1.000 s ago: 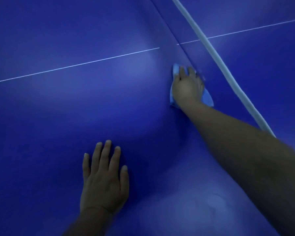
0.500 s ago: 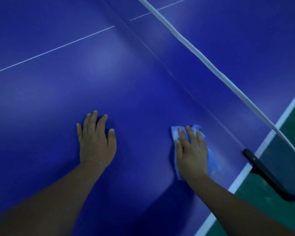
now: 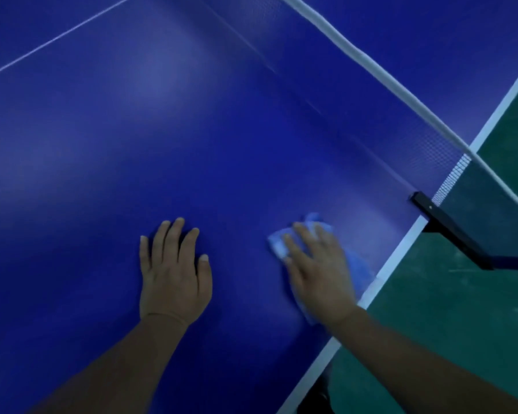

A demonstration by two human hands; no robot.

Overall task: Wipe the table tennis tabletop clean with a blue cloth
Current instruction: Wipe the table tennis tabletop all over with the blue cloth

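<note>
A thin white centre line (image 3: 57, 38) crosses the far left of the blue tabletop (image 3: 102, 174), running up toward the net; a pale sheen of reflected light lies on the surface beside it. Nearer the person, the left hand (image 3: 174, 279) lies flat on the tabletop, palm down, fingers straight and slightly spread, holding nothing; its forearm comes in from the bottom edge. Just to its right, apart from it, the right hand (image 3: 317, 276) presses flat on the blue cloth (image 3: 278, 243), fingers extended over it rather than curled around it; the cloth is crumpled, showing past the fingertips and along both sides of the hand, and it sits near the table's white side line (image 3: 401, 249) without clearly reaching it. Beyond the cloth, the net (image 3: 416, 138) stretches diagonally across the table, its white top band (image 3: 371, 67) running from the top centre down to the right; the black net bracket (image 3: 449, 231) clamps at the table edge, just right of the cloth and well within the hand's neighbourhood. Farthest right lies the green floor (image 3: 461, 309); a dark shape at the bottom by the table edge is too dim to identify.
</note>
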